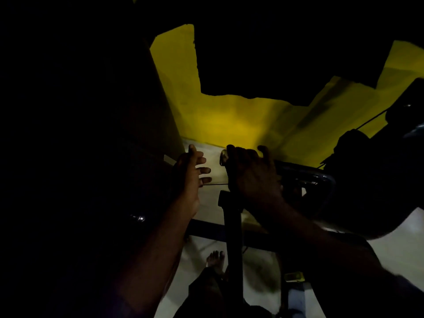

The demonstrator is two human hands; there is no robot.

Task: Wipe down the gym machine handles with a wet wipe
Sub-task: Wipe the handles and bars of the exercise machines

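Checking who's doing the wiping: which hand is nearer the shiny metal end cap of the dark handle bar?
Right. The right hand grips the dark handle bar directly beside its shiny metal end cap; the left hand, fingers spread, hovers apart on the cap's other side.

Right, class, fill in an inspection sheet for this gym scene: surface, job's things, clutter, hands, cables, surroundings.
Surface: pale floor, dimly lit.
Job's things: machine handle with a shiny end; wet wipe not seen.
Clutter: small yellow object on the floor.
Hands: right hand grips the machine handle; left hand beside it, fingers spread, holding nothing.
Cables: thin dark line between the hands; thin cable at upper right.
Surroundings: yellow wall, dark machine post, bare foot.
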